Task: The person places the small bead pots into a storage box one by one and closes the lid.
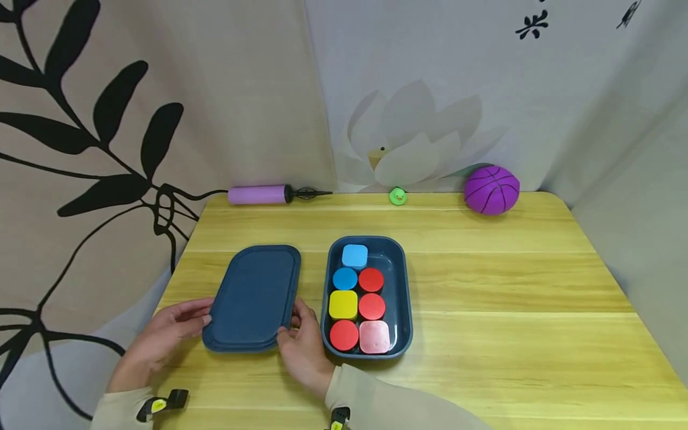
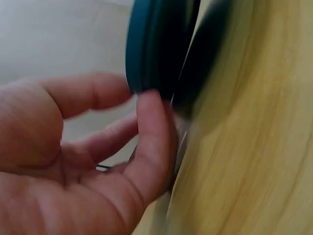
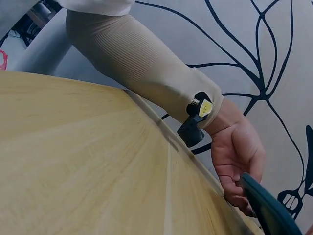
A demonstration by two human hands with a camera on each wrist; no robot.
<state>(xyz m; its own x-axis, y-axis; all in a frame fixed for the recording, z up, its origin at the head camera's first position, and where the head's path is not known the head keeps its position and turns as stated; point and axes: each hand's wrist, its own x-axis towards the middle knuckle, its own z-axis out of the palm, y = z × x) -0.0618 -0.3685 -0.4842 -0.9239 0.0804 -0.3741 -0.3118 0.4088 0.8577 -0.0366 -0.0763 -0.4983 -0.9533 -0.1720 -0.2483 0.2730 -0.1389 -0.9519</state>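
In the head view a dark blue rectangular lid [image 1: 252, 298] with rounded corners is held slightly tilted over the left part of the table. My left hand [image 1: 171, 334] pinches its left edge, and the left wrist view shows thumb and finger of that hand [image 2: 83, 147] at the lid's rim [image 2: 142, 54]. On the opposite edge my right hand [image 1: 306, 349] grips the lid between thumb and fingers. Right beside that hand stands a matching dark blue box [image 1: 396, 298]. Inside are a pink rounded-square block [image 1: 374, 337], a yellow one [image 1: 343, 305], a light blue one [image 1: 355, 256], a round blue piece [image 1: 345, 279] and several round red pieces [image 1: 371, 307].
Along the back edge of the wooden table [image 1: 510, 310] lie a purple hand pump [image 1: 258, 194], a small green duck toy [image 1: 398, 196] and a purple ball [image 1: 491, 190] with basketball lines. Patterned curtains [image 1: 258, 89] hang behind the table and at its sides.
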